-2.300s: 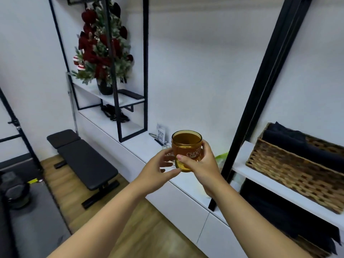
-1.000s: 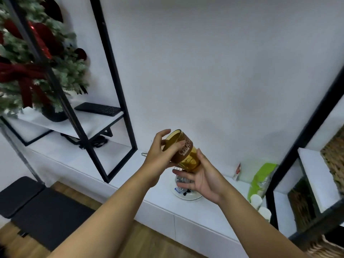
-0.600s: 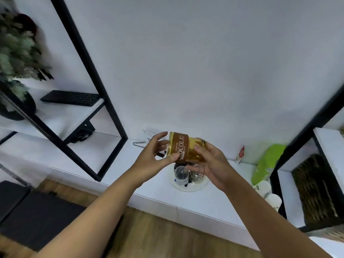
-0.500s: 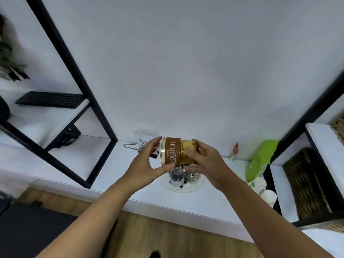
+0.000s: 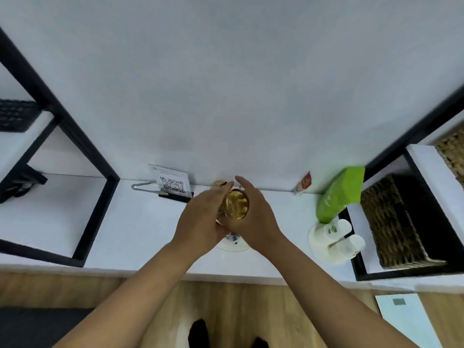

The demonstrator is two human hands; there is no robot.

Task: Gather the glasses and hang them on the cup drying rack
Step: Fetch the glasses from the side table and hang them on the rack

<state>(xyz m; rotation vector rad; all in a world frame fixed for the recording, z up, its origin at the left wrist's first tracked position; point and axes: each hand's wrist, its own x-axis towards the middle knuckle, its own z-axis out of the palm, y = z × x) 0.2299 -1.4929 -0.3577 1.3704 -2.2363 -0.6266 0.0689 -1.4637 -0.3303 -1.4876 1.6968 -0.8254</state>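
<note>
Amber glass (image 5: 235, 204) clasped between both hands, bottom up, above the drying rack (image 5: 232, 244) on the white bench (image 5: 130, 222).
Left hand (image 5: 200, 219) curled round its left side, right hand (image 5: 253, 217) wrapped round its right side. Rack's round white base mostly hidden beneath, midway along the bench. Green box (image 5: 339, 194) and white paper cups (image 5: 334, 237) toward the bench's right end, QR card (image 5: 172, 183) at the back edge.

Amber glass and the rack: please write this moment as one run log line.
step: hanging | amber glass: inverted, above rack base | left hand: grips glass | right hand: steadies glass | released: no
</note>
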